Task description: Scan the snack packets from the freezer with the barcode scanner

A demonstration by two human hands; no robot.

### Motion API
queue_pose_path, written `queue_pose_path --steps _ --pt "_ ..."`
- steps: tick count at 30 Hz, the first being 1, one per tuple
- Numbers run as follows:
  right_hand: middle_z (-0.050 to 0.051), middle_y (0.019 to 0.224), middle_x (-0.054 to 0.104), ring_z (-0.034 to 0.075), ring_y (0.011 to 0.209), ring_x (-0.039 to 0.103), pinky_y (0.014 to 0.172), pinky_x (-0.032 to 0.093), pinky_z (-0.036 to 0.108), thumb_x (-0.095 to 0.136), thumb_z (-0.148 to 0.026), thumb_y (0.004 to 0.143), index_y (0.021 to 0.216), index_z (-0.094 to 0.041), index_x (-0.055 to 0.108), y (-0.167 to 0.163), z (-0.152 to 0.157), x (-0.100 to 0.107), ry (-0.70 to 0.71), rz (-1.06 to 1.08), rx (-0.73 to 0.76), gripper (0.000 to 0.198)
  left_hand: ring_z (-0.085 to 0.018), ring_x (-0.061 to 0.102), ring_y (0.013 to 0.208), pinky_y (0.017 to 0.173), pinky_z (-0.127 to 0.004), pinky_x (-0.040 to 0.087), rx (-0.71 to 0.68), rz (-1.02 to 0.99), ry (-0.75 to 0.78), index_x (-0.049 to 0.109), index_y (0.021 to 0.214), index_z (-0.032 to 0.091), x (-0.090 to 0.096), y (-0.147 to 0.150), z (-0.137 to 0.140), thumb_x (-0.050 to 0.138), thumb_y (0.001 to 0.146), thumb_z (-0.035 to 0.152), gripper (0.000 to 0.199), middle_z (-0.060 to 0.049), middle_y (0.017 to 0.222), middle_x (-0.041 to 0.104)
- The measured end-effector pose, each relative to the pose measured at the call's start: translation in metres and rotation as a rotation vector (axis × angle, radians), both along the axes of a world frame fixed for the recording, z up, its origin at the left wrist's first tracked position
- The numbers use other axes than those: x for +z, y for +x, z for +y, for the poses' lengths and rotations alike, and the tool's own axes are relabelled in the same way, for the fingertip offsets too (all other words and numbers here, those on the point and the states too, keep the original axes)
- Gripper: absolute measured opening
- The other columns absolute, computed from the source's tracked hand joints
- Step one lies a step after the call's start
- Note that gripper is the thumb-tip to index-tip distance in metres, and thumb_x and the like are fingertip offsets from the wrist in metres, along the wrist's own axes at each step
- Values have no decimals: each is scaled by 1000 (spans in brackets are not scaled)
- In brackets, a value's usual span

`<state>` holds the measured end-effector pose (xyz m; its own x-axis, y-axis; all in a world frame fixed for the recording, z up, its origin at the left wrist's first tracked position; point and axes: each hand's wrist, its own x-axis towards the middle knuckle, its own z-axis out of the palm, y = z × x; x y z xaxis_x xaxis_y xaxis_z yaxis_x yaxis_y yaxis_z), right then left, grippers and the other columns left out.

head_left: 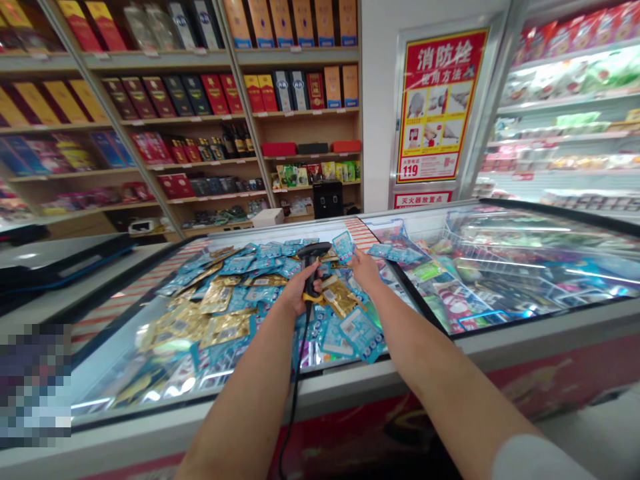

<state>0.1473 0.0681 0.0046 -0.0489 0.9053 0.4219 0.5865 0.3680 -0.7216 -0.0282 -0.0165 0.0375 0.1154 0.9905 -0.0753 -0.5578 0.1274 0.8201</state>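
My left hand [296,291] is wrapped round the grip of a black barcode scanner [312,257], whose cable runs down toward me. In my right hand [366,270] a small blue packet [343,246] is pinched upright, just right of the scanner's head and apart from it. Below both hands, a heap of blue packets [357,330] and gold packets [220,297] covers the glass lid of a chest freezer [340,380]. A few more blue packets [397,253] lie to the right of my right hand.
Frozen goods show through the freezer's right glass lid [480,287]. A dark flat device [65,267] stands on the counter at left. Behind the freezer rise shelves of boxed goods [185,93], a red poster [443,107], and a lit display fridge [570,127] at right.
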Motion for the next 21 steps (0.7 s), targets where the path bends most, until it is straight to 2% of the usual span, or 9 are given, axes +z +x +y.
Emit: queue_pose_path --steps 15,18,21 --pt "6 91 69 19 87 61 78 42 28 38 -24 89 113 -18 58 -1 -1 0 1 27 -8 32 -3 44 40 35 -13 39 0 16 1 56 85 14 0 0 0 66 75 24 17 2 65 54" --pt "5 86 69 19 84 61 78 43 29 39 -24 87 105 -18 61 0 0 -1 15 43 -15 29 -3 44 40 35 -14 39 5 15 -12 55 83 14 0 0 0 66 76 24 16 2 63 53" --pt "3 79 67 17 72 60 73 45 28 39 -24 85 93 -19 63 2 6 -6 -17 140 -54 25 -3 44 41 35 -13 40 7 -1 -3 56 85 13 0 0 0 65 76 24 17 2 66 54"
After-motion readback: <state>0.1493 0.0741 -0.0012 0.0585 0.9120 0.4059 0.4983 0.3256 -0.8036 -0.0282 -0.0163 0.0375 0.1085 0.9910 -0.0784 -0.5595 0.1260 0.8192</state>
